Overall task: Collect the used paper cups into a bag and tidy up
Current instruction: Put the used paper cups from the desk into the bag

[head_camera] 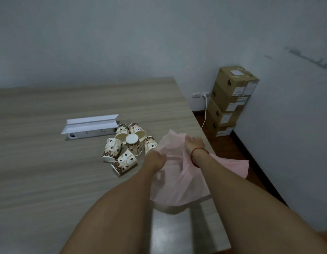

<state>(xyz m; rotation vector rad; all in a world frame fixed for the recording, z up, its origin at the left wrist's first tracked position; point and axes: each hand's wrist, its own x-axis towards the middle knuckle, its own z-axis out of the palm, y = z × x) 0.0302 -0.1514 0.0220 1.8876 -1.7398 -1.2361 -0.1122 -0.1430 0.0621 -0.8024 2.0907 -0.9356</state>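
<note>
Head view: both hands, left (156, 159) and right (194, 143), grip one thin pink bag (179, 182); six patterned paper cups (128, 143) cluster on wood-grain counter (40, 171).

Pink bag (179, 182); cream cups (122, 143), brown bean print; wood-grain table (49, 171).

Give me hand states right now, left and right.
Left hand: closed, gripping the pink bag at its near edge.
Right hand: closed, gripping the same bag at its far edge.

Wooden table (49, 180) bearing white power strip (93, 133) under folded white card (90, 123); 4 stacked cardboard boxes (230, 101) beside wall outlet (200, 94).
</note>
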